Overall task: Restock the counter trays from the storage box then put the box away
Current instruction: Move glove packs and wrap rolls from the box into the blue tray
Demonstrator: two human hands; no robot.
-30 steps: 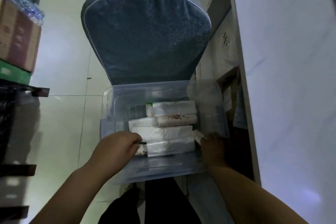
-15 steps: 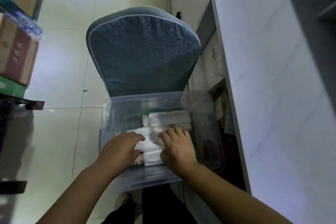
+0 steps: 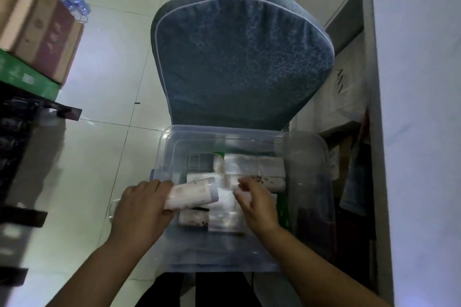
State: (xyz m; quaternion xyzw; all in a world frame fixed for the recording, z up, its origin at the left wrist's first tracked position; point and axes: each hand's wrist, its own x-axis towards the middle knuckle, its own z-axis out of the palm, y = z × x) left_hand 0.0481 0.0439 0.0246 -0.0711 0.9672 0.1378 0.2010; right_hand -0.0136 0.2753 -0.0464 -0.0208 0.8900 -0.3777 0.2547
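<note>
**Hands in storage box, left holding one pack**

Landmark: clear storage box (image 3: 309, 182). White table (image 3: 419, 107) edge runs along right of box. Blue padded chair (image 3: 239, 62) sits just behind box, touching its far rim. Tiled floor (image 3: 112, 70) left of box; stacked cardboard cartons (image 3: 37, 32) well left of it on a dark shelf. Box is open, with wrapped white packs (image 3: 254, 164) lying flat in rows inside, toward its middle and far side. Left hand (image 3: 139, 207) over box's left rim, fingers (image 3: 159, 184) curled closed around a rolled pack (image 3: 192, 194), lifted above the rest. Right hand (image 3: 257, 207) inside box near centre, fingers loosely spread, resting on packs; cannot tell if it grips any.
</note>
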